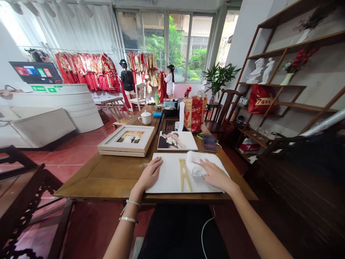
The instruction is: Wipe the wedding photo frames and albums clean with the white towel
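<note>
A white flat board (167, 176) lies at the near edge of the wooden table. My left hand (151, 173) rests flat on the board's left side, fingers stretched out. My right hand (215, 174) lies on a folded white cloth (195, 160) at the board's right side, its fingers spread and not wrapped round it. Between my hands is a pale yellow, two-legged flat tool (184, 174), its legs pointing toward me. Just beyond the board lies a photo panel (176, 141) of a couple.
Framed pictures (126, 141) are stacked at left on the table (107, 176). Behind are a white lidded mug (145, 117), a blue box (157, 114), a red-and-brown paper bag (192, 115) and a phone (209, 142). Two people (126, 81) stand by racks of red garments (86, 68).
</note>
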The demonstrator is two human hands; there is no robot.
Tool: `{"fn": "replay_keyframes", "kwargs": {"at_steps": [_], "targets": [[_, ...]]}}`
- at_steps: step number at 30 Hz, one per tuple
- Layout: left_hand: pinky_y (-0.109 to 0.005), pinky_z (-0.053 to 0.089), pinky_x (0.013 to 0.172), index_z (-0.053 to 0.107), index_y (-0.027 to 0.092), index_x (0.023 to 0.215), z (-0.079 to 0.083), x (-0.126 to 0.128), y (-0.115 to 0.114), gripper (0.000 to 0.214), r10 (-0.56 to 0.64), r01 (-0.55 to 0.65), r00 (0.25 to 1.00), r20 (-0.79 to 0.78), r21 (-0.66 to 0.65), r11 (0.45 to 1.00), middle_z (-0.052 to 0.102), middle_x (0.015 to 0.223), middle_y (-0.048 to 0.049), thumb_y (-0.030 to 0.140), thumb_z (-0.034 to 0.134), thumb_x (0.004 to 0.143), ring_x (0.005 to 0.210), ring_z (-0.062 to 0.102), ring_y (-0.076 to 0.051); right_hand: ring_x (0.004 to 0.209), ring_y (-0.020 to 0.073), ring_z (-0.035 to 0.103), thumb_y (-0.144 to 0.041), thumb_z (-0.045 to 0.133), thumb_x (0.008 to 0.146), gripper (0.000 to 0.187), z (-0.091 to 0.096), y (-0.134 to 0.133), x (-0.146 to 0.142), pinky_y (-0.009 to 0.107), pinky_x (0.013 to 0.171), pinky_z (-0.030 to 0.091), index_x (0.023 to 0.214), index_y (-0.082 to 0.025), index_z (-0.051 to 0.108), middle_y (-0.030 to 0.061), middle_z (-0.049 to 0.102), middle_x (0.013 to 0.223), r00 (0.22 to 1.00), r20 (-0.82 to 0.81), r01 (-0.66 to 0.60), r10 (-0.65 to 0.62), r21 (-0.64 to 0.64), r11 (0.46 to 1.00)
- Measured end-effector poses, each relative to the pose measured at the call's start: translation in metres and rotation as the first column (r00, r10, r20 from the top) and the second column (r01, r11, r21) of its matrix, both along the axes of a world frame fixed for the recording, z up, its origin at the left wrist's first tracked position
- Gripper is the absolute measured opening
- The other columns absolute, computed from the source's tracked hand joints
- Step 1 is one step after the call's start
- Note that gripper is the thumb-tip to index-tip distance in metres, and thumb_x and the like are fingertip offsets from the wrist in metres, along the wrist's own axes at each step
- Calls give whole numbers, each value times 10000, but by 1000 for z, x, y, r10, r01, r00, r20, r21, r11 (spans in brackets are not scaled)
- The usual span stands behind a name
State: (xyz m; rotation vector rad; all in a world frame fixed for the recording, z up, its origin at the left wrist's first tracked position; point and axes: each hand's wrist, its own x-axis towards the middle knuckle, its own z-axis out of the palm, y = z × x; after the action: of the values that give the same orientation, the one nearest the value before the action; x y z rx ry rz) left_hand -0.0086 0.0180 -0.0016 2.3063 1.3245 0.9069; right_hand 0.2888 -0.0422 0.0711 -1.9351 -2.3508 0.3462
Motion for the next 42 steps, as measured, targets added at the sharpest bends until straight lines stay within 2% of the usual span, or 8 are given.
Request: {"fn": "replay_keyframes", "kwargs": {"at_steps": [4, 7, 15, 20, 29, 33, 36, 42], "targets": [[-446, 308, 1128, 582, 136, 1247, 0, 0, 0, 412, -2, 2, 1000, -4, -3, 1000, 493, 1405, -128, 239, 358, 917, 1345, 402, -233, 1414, 316, 147, -143, 456, 812, 646, -16, 47, -28, 508, 1118, 123, 1439, -264, 355, 62, 255, 1536, 995, 20, 97, -99, 88, 991], [-445, 312, 1127, 591, 147, 1236, 0, 0, 0, 403, 0, -1, 1000, 16, 1, 1000, 501, 1400, -119, 234, 369, 911, 1341, 409, -231, 1407, 356, 137, -167, 452, 839, 617, -23, 51, -42, 549, 1104, 99, 1445, -219, 347, 107, 270, 1527, 992, 32, 116, -121, 130, 985], [-438, 315, 1127, 598, 156, 1227, -2, 0, 1, 398, 5, -6, 1000, 24, 3, 1000, 504, 1399, -110, 232, 379, 904, 1340, 411, -226, 1413, 208, 188, -23, 408, 668, 797, -23, -30, -8, 460, 1145, 132, 1421, -283, 377, 6, 335, 1504, 992, -28, -120, 122, 72, 990], [-450, 307, 1128, 591, 119, 1232, -1, 1, 0, 415, 7, -7, 1000, 22, -3, 1000, 499, 1396, -142, 239, 362, 907, 1342, 407, -236, 1393, 182, 253, -85, 381, 744, 682, -17, -58, 35, 420, 1153, 176, 1390, -294, 433, -26, 380, 1473, 969, -184, -172, 166, -20, 985], [-444, 321, 1122, 602, 166, 1224, 2, 1, -2, 394, 8, -8, 1000, 27, -4, 1000, 510, 1394, -109, 220, 377, 906, 1340, 412, -227, 1387, 240, 268, -71, 399, 678, 714, -27, 55, 33, 452, 1147, 169, 1388, -136, 438, 88, 409, 1454, 964, -244, -94, 109, 71, 993], [-444, 316, 1125, 598, 159, 1230, 2, 1, -2, 397, 10, -10, 1000, 22, -6, 1000, 503, 1399, -113, 222, 377, 906, 1343, 406, -229, 1388, 228, 266, -73, 398, 675, 719, -28, 77, 29, 454, 1149, 148, 1392, -130, 426, 97, 416, 1449, 959, -247, -122, 140, 89, 989], [-451, 317, 1123, 598, 147, 1229, 3, 1, -3, 399, 12, -12, 1000, 24, -5, 1000, 505, 1395, -123, 219, 374, 906, 1344, 404, -234, 1391, 231, 258, -73, 403, 659, 727, -28, 57, 21, 472, 1152, 118, 1379, -156, 451, 81, 422, 1446, 955, -243, -150, 170, 96, 984], [-449, 323, 1121, 603, 163, 1224, 3, 1, -4, 392, 13, -13, 1000, 27, 0, 1000, 511, 1392, -111, 212, 382, 904, 1336, 416, -229, 1397, 191, 241, -36, 383, 603, 819, -10, -34, 0, 445, 1157, 124, 1391, -253, 437, -10, 393, 1466, 931, -210, -302, 298, 12, 953]]}}
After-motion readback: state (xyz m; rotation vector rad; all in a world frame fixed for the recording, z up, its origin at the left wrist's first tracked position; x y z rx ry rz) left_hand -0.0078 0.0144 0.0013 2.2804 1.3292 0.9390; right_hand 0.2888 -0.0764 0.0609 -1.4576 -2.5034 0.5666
